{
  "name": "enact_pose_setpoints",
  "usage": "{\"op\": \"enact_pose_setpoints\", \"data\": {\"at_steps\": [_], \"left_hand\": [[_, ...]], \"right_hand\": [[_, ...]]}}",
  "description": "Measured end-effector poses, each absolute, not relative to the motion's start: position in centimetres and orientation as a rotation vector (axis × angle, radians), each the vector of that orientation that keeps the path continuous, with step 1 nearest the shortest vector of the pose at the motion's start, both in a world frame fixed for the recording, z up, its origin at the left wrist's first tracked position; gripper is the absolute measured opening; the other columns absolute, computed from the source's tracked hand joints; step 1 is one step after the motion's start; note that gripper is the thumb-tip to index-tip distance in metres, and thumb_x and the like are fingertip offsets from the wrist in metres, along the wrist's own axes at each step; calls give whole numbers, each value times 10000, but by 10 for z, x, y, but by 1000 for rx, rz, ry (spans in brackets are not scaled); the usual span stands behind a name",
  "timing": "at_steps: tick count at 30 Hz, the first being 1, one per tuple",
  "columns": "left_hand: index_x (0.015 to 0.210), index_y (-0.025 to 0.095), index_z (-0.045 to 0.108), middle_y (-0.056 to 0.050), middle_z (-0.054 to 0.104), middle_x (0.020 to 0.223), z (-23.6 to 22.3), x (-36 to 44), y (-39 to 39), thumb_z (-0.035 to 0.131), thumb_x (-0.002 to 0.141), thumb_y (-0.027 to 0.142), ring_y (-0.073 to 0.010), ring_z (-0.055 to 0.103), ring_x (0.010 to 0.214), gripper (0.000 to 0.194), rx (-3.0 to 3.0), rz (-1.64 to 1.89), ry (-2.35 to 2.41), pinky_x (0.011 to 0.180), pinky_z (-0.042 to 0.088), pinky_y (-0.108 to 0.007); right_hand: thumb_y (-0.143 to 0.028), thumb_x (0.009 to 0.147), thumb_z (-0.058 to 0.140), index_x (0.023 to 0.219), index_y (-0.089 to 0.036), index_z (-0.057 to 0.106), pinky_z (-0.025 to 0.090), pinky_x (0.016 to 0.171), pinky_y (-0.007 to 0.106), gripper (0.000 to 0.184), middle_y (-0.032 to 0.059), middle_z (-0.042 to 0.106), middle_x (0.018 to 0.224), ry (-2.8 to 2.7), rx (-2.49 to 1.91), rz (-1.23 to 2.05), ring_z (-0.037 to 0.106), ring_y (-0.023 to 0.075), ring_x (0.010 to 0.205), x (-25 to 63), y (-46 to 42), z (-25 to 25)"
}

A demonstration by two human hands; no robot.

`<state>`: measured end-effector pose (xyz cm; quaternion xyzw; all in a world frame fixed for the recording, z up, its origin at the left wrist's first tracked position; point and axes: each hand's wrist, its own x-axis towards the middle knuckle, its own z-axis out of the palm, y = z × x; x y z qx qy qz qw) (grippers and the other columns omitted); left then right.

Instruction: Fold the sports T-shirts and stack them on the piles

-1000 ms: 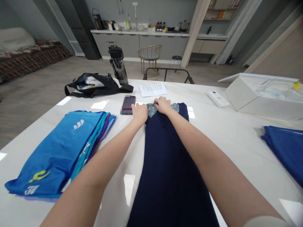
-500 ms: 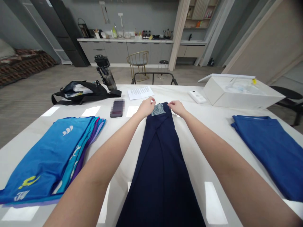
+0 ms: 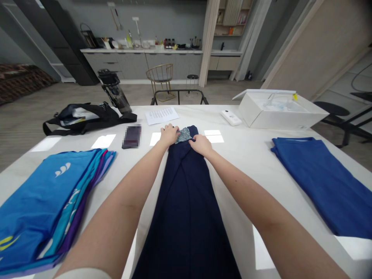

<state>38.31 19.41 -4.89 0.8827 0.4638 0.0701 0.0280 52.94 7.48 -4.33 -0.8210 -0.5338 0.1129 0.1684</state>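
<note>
Head view: navy garment [image 3: 186, 217] lies lengthwise on white table [image 3: 252, 162], top end under both hands. Left hand [image 3: 168, 135] and right hand [image 3: 201, 145] rest on it, either side of patterned patch [image 3: 183, 135], close together, fingers curled; cannot tell whether pinching. Arms reach forward, angled inward. Phone [image 3: 131, 136] just left of left hand; paper sheet [image 3: 162, 116] ahead; stacked blue shirts [image 3: 49, 205] well left; folded blue shirt [image 3: 316, 186] well right.

hands [image 3: 169, 135]: 2 | navy garment [image 3: 186, 217]: 1 | folded stacks [image 3: 37, 209]: 2 | phone [image 3: 131, 136]: 1 | paper sheet [image 3: 162, 116]: 1

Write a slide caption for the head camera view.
Left hand and right hand rest on the top of a navy garment on a white table, beside stacked blue garments.
</note>
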Motion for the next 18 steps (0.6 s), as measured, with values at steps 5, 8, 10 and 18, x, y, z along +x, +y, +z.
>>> {"op": "enact_pose_setpoints", "data": {"at_steps": [5, 8, 10, 18], "left_hand": [[1136, 260, 655, -128, 553, 1322, -26, 378, 199, 450, 1000, 382, -322, 469, 1264, 274, 2634, 485, 1391, 1041, 364, -487], [1088, 262, 653, -108, 565, 1309, -10, 385, 203, 435, 1001, 359, -308, 462, 1270, 254, 2609, 623, 1331, 1051, 355, -468], [1092, 254, 656, -113, 575, 1301, -8, 394, 204, 438, 1001, 362, -320, 456, 1274, 260, 2635, 632, 1290, 1058, 339, -480], [1300, 202, 600, -169, 544, 1368, -44, 406, 176, 497, 977, 309, -353, 455, 1271, 356, 2736, 548, 1331, 1052, 316, -507]], "right_hand": [[-440, 981, 457, 946, -256, 690, 504, 826, 360, 299, 90, 760, 981, -1500, -2110, 225, 695, 294, 966, 532, 72, -21], [-408, 978, 433, 929, -248, 669, 495, 812, 348, 289, 90, 754, 950, -1408, -2056, 157, 679, 284, 938, 537, 76, -7], [-384, 959, 455, 947, -242, 658, 497, 781, 341, 248, 87, 747, 915, -1318, -2073, 149, 675, 273, 894, 544, 81, -6], [-440, 927, 613, 1136, -232, 624, 510, 823, 400, 295, 131, 712, 1102, -1319, -2347, 236, 675, 316, 1007, 565, 77, -53]]}}
